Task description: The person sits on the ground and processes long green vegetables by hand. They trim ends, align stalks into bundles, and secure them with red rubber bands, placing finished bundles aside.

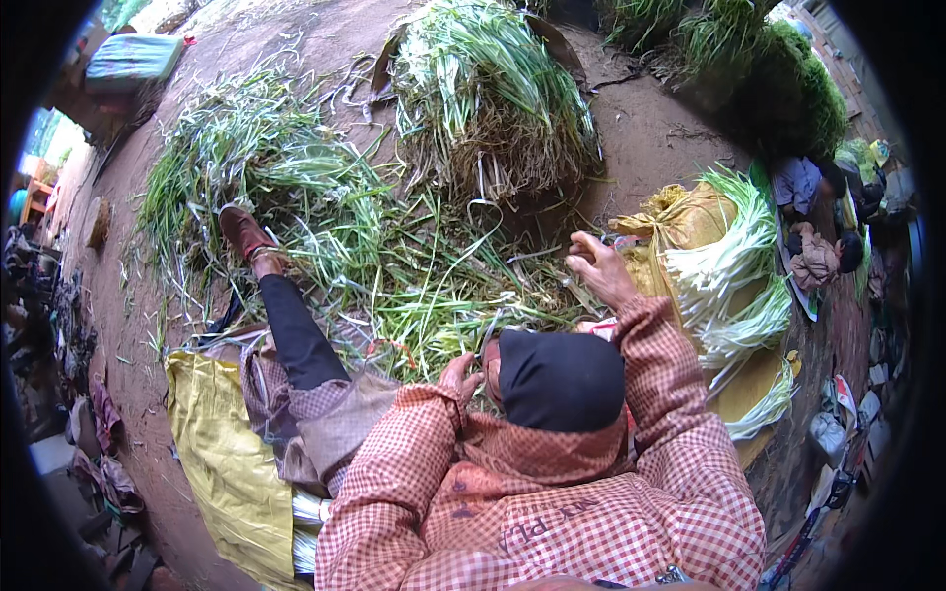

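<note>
My right hand (600,270) is raised beside a tied yellow sack (698,214). Its fingers are loosely curled and apart, with nothing visible between them. My left hand (461,377) is low, near my bent knee in black cloth (562,380) and a reddish-brown shoe (491,362); the knee and sleeve hide what its fingers touch. A thin grey strip (491,329), perhaps a blade, rises by that shoe. Loose green leaves and cut stalks (436,325) cover the ground ahead. Cleaned white-stemmed spring onions (709,288) lie in bunches over yellow sacking on my right.
A large rooted bundle of spring onions (495,103) stands ahead. Leafy waste (259,162) is heaped around my outstretched left leg (299,325). Yellow sacking (222,458) partly covers white stems at left. Two people (817,258) are at far right, below piled greens (798,96).
</note>
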Demonstrator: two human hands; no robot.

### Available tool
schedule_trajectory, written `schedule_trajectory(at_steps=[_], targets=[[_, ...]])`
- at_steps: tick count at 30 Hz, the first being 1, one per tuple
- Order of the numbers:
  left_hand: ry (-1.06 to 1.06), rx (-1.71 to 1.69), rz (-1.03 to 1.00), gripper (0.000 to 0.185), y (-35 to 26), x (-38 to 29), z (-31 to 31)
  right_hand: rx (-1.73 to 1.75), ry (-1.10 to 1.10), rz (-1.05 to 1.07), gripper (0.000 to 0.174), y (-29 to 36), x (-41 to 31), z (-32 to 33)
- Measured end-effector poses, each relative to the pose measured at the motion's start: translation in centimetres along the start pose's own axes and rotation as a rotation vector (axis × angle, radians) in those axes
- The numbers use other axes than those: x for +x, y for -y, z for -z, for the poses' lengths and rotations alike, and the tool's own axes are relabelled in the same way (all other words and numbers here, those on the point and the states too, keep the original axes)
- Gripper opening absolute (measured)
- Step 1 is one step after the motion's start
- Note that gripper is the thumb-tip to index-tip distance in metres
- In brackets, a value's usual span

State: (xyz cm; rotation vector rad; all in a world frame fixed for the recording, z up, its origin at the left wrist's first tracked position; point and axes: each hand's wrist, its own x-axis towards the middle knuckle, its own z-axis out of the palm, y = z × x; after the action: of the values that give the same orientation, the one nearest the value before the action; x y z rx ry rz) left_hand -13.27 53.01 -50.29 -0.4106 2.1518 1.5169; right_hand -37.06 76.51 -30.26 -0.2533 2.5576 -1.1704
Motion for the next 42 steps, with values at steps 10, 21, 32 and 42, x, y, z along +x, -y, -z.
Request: schedule_trajectory(at_steps=[10, 21, 32, 42], targets=[[-0.349, -0.343, 0.169, 0.053, 3.3, 2.2, 5.4, -0.172, -0.345, -0.149, 0.068, -8.9, 23.4, -1.5], [-0.341, -0.543, 0.386, 0.049, -0.7, 3.2, 7.8, -0.214, -0.247, -0.359, 0.117, -12.0, 29.2, -1.8], [-0.265, -0.488, 0.32, 0.049, -0.4, 4.1, 7.4, -0.165, -0.047, 0.045, 0.031, -3.1, 23.7, -6.3], [-0.37, -0.698, 0.079, 0.062, -6.3, 14.3, 10.3, -0.119, 0.054, 0.553, 0.034, -1.1, 11.6, -13.0]])
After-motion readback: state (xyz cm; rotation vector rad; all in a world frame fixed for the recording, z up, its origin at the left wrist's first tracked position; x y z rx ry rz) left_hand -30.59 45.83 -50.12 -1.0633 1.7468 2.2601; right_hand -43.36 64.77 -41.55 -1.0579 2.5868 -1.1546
